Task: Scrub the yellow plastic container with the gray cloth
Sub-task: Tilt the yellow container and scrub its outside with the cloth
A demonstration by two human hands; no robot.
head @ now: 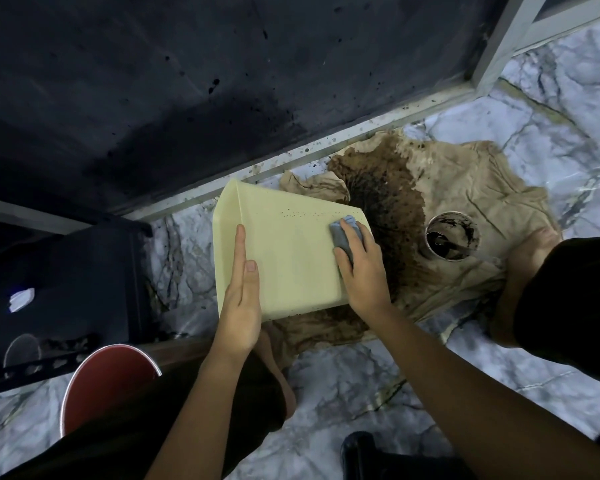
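The pale yellow plastic container lies tipped on its side over the floor, its flat outer wall facing up, with small dark specks along the upper part. My left hand rests flat on its left side with straight fingers, steadying it. My right hand presses the folded gray cloth onto the container's right upper corner, fingers curled over the cloth. Most of the cloth is hidden under that hand.
A stained tan rag is spread on the marble floor, with a small can of dark liquid on it. A red bucket stands at lower left beside a dark rack. My bare feet flank the container.
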